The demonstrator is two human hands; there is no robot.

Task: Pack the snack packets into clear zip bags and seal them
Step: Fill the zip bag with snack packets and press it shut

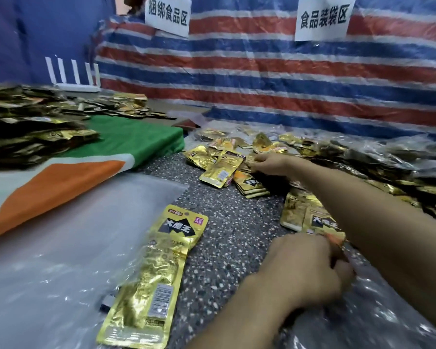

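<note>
- Right hand [267, 163] reaches far forward, fingertips down on the loose packets [222, 170] heaped mid-worktop. Blur hides whether it pinches one or only touches; cannot tell.
- Left hand [307, 268] is low and near, fingers curled tight at the edge of the crinkled zip bag [368, 313]. Knuckles face the camera, so I cannot tell what it holds, if anything.
- More gold packets [305, 215] lie just beyond the left hand, one orange corner poking out past the knuckles.
- A single long packet [161, 268] lies near, its left edge overlapping the flat zip bag [61, 248] spread on the speckled worktop [232, 222].
- Filled bags [388, 162] are piled to the right; another packet stack [23, 137] sits on the green and orange cloth [126, 144], left.
- Step in hand, by my reading: fetching packets for a bag, nothing sealed here yet.
- Next move calls for a firm pinch on a small stack, carried back to the bag mouth, which the left hand must hold open.
</note>
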